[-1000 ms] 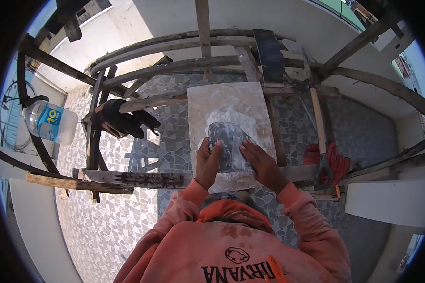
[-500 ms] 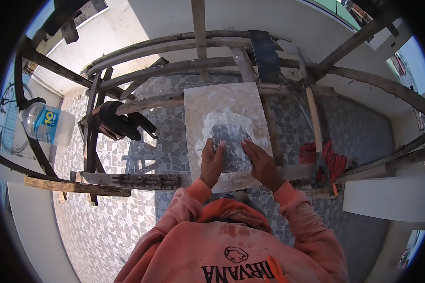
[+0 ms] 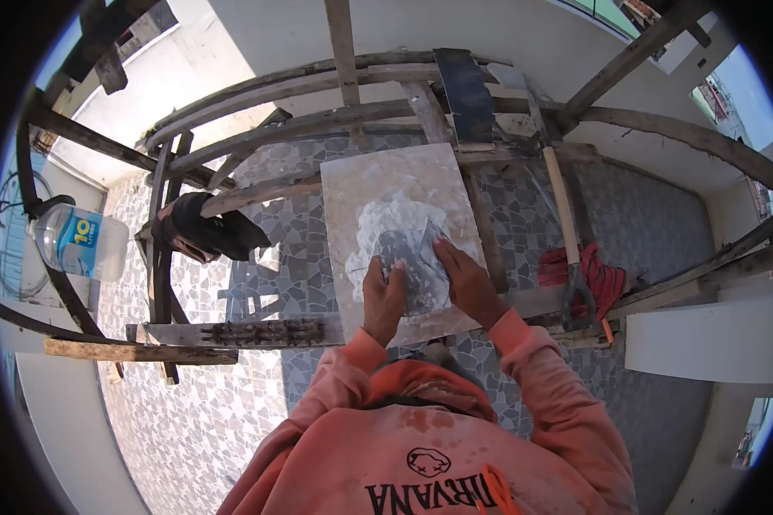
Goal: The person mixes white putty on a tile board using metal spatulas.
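A dark grey flat plate [image 3: 416,275], smeared with white, is held between my two hands above a pale board [image 3: 342,193]. My left hand [image 3: 385,299] closes on its left edge, thumb on the upper face. On the opposite edge, my right hand [image 3: 471,285] grips near the upper right corner, where the surface shows a crease or overlapping piece. White paste or powder [image 3: 395,215] is spread on the board around the plate's far side. Whether the plate's underside touches the board is hidden.
Wooden rails [image 3: 292,116] frame the work area. A shovel [image 3: 563,206] leans at the right beside a red cloth [image 3: 605,279]. Dark cloth [image 3: 206,227] hangs at the left near a clear water jug [image 3: 82,243]. A dark panel [image 3: 465,94] stands behind.
The view has shifted slightly, moving most of the scene leftward. The plate's angle has changed a little, with my right hand slightly higher along its edge. Both hands still hold it.
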`<state>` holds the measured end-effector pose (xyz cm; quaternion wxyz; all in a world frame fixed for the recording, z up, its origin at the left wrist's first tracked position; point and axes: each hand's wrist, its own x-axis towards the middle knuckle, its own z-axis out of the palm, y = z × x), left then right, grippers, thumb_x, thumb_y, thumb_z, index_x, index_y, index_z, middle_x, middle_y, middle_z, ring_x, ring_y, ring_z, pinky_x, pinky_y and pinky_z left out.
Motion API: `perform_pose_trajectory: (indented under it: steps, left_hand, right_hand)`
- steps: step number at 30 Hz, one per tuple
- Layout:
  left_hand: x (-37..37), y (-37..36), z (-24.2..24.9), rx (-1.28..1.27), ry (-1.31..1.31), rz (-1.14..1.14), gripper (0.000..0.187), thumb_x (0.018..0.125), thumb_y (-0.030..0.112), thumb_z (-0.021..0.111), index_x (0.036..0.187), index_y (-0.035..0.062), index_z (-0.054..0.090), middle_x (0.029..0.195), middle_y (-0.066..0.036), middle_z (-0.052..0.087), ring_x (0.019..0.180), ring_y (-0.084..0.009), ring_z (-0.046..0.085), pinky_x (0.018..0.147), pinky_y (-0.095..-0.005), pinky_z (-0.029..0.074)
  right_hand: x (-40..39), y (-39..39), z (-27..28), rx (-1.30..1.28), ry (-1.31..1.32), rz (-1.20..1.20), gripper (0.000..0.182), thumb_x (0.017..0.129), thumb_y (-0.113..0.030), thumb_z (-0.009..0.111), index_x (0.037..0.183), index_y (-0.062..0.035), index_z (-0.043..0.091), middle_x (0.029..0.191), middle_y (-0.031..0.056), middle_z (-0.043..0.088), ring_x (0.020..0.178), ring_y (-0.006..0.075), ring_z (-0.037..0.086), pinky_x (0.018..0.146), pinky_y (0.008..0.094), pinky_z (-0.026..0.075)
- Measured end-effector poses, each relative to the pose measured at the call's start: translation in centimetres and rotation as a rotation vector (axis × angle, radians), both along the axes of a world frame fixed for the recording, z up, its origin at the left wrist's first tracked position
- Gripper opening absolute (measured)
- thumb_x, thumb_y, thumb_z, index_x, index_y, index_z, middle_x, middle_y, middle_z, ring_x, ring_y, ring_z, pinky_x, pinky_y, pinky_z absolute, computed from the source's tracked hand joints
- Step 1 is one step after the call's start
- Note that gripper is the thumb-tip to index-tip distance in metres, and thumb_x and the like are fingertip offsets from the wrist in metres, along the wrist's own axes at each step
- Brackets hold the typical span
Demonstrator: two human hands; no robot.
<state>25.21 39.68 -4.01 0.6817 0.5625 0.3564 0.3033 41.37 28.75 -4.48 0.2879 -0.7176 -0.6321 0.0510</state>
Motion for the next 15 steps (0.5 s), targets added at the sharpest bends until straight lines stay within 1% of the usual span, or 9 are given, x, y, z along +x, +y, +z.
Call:
perform_pose_trajectory:
  steps: [3,6,10,12,15]
  left_hand:
    - [0.0,-0.3,-0.1,0.002,-0.047,0.04,0.021,0.1,0.016,0.054,0.11,-0.002,0.057,0.095,-0.004,0.064,0.084,-0.0072,0.054,0.072,-0.0252,0.047]
    - [0.2,-0.3,0.3,-0.056,-0.104,0.07,0.018,0.099,0.016,0.055,0.102,-0.0015,0.054,0.088,-0.005,0.06,0.079,-0.0084,0.05,0.068,-0.0268,0.045]
    - [0.3,0.7,0.2,-0.028,-0.108,0.102,0.018,0.099,0.016,0.055,0.104,-0.002,0.055,0.089,-0.005,0.06,0.08,-0.0087,0.051,0.069,-0.0266,0.046]
    - [0.2,0.6,0.4,0.001,-0.084,0.089,0.019,0.099,0.016,0.054,0.105,-0.0025,0.055,0.09,-0.006,0.061,0.081,-0.0089,0.052,0.071,-0.0268,0.046]
    - [0.3,0.2,1.0,-0.024,-0.101,0.078,0.02,0.099,0.015,0.054,0.106,-0.0031,0.055,0.093,-0.007,0.062,0.083,-0.0093,0.053,0.073,-0.027,0.046]
  right_hand:
    - [0.1,0.5,-0.3,0.008,-0.017,0.0,0.084,0.067,0.014,0.058,0.147,-0.0003,0.036,0.142,0.0235,0.047,0.126,0.0398,0.051,0.101,0.0425,0.048]
    - [-0.5,0.5,-0.3,0.006,0.031,-0.024,0.083,0.069,0.012,0.059,0.147,0.0004,0.035,0.142,0.0243,0.048,0.124,0.0406,0.053,0.101,0.0429,0.048]
    - [-2.2,-0.4,0.4,-0.06,0.047,-0.016,0.079,0.071,0.01,0.06,0.146,0.0029,0.035,0.143,0.026,0.044,0.126,0.0396,0.051,0.103,0.0419,0.047]
    - [-1.4,-0.3,0.0,-0.047,0.03,-0.009,0.081,0.07,0.009,0.062,0.146,0.0035,0.034,0.143,0.0258,0.044,0.127,0.0398,0.05,0.103,0.0417,0.047]
    - [-0.8,0.3,-0.3,-0.027,0.019,-0.013,0.084,0.069,0.008,0.065,0.146,0.0042,0.032,0.143,0.0257,0.044,0.127,0.04,0.05,0.102,0.0412,0.048]
